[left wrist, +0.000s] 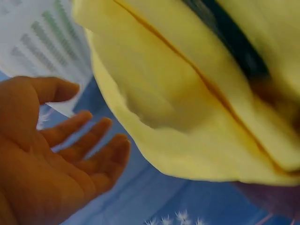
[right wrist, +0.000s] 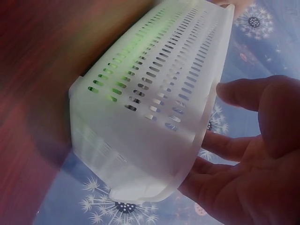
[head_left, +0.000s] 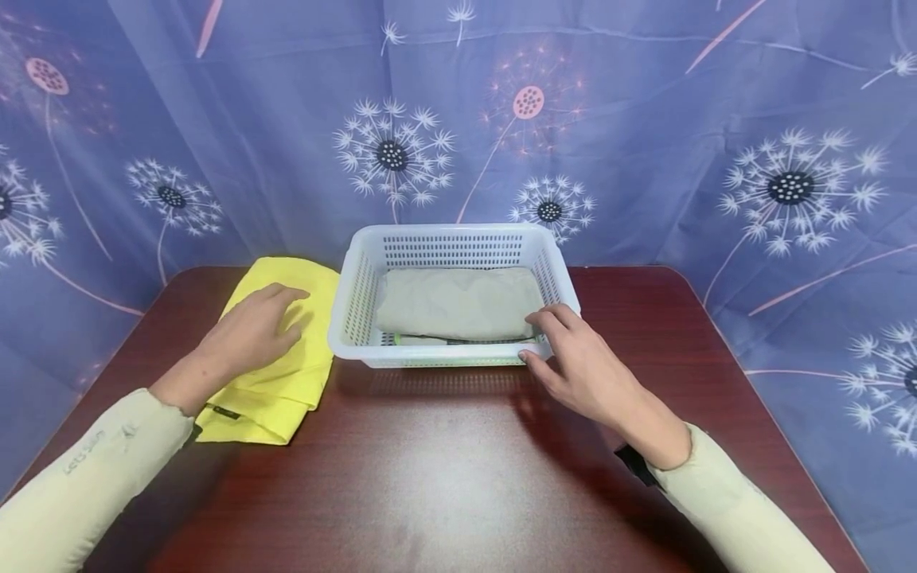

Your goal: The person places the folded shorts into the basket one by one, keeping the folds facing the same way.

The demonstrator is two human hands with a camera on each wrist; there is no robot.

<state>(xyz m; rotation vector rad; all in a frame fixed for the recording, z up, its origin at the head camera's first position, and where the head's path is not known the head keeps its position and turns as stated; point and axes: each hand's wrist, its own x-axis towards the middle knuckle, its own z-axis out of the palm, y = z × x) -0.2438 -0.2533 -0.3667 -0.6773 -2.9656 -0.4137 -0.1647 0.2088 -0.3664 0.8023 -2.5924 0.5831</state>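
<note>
I have my right hand (head_left: 583, 370) loosely open at the basket (head_left: 451, 298) corner, left hand (head_left: 251, 330) flat on the yellow cloth (head_left: 286, 374). Next, I judge: grip that cloth beneath my left palm.

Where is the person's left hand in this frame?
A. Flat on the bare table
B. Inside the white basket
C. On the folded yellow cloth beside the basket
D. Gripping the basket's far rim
C: in the head view the left hand rests on the folded yellow cloth, which lies on the table left of the white basket.
</note>
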